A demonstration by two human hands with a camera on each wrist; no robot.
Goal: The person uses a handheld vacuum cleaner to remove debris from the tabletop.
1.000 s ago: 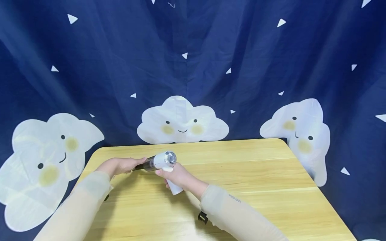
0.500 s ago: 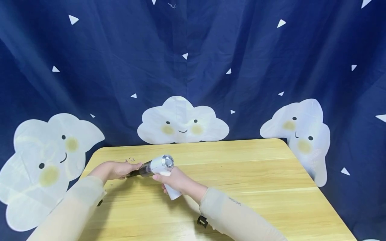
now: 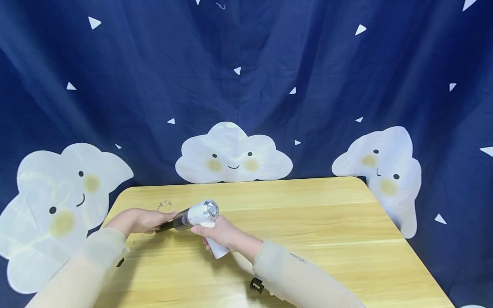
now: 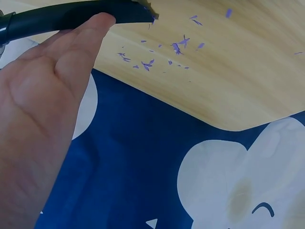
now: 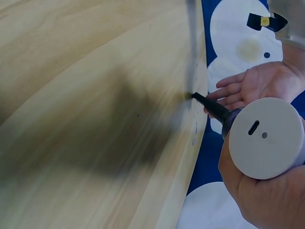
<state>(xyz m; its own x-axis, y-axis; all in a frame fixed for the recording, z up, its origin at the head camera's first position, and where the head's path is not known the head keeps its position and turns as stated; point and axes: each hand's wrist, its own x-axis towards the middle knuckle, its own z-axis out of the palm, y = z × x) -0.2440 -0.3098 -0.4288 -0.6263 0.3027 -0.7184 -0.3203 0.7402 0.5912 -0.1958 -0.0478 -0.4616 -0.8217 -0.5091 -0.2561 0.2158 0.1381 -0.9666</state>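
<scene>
A white handheld vacuum cleaner (image 3: 197,214) with a silver vented end and a smoky, see-through section is tilted over the wooden table (image 3: 308,222). My right hand (image 3: 221,233) grips its white handle. At its black nozzle (image 4: 71,15), my left hand (image 3: 145,220) pinches the narrow part, thumb on top in the head view. In the right wrist view the other left fingers (image 5: 233,88) extend fairly straight. Small purple scraps (image 4: 177,48) lie scattered beyond the nozzle tip. In the head view the left hand hides part of the nozzle and its tip.
A dark blue curtain (image 3: 269,51) with white clouds and triangles hangs behind the table's far edge. Black wrist straps show beneath both pale sleeves (image 3: 300,269). A few faint scraps also lie near the left wrist.
Both hands have moved left and nearer to me, carrying the vacuum cleaner along. Scraps that the left hand and nozzle covered a second ago now show behind the left hand.
</scene>
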